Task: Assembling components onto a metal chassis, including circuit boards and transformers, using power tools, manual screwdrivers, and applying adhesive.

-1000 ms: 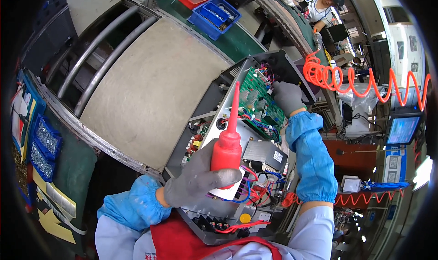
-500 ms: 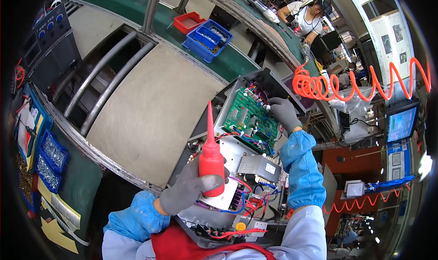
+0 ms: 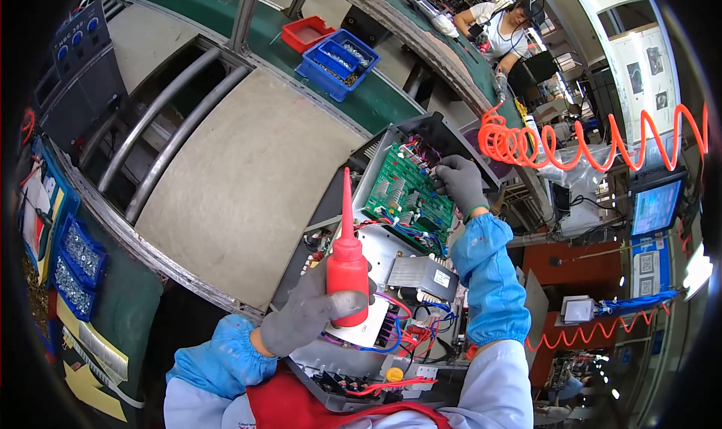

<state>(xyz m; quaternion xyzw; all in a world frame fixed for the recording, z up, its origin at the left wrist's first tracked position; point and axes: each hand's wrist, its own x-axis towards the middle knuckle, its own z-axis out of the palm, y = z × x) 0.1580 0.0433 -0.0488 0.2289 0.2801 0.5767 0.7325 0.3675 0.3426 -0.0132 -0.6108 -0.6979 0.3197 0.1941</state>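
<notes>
A red squeeze bottle (image 3: 347,275) with a long pointed nozzle stands upright in my left hand (image 3: 299,316), gloved in grey, its thumb across the bottle's lower part. Before me lies an opened electrical unit in a dark metal case. In its far part sits a green circuit board (image 3: 410,191). My right hand (image 3: 462,184), also gloved, has its fingers bent together at the board's far right edge, near wires and small white connectors; what they pinch is hidden. Closer to me in the unit are a transformer (image 3: 423,276) and red and blue wires (image 3: 398,340).
A blue bin (image 3: 338,66) of small metal parts and a red tray (image 3: 306,34) stand on the green surface beyond. Blue trays of screws (image 3: 77,267) sit at the left. A coiled orange hose (image 3: 519,145) hangs at right. A co-worker (image 3: 504,30) works far right.
My right hand has shifted slightly left over the board's edge and its fingers have curled in more. The left hand keeps the squeeze bottle in nearly the same place.
</notes>
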